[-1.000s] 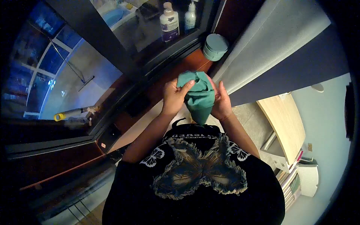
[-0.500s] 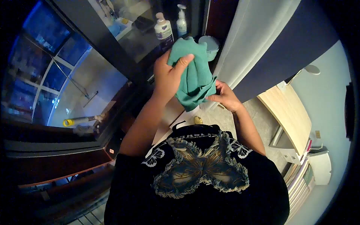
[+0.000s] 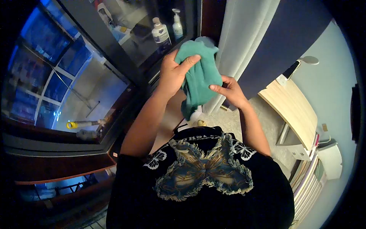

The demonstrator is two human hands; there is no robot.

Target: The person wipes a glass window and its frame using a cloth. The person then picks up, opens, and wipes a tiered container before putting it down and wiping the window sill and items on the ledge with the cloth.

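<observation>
A green cloth (image 3: 204,78) hangs bunched between my two hands in front of the window. My left hand (image 3: 176,72) grips its upper left part, with the thumb lying over the front. At the lower right edge, my right hand (image 3: 230,91) pinches the fabric between thumb and fingers. The cloth's lower left corner dangles loose. Just behind its top, a light blue round container (image 3: 207,40) is mostly covered. A white pump bottle (image 3: 161,33) and a smaller spray bottle (image 3: 177,25) stand behind, beyond my left hand.
A dark window frame (image 3: 110,49) runs along the left. Light and dark curtains (image 3: 248,42) hang to the right of the cloth. Farther right are a pale wooden desk (image 3: 291,108) and a white chair or panel (image 3: 331,162).
My right hand has risen slightly and holds the cloth higher up its edge. The cloth has turned, and its lower left corner now hangs down. The view has shifted a little.
</observation>
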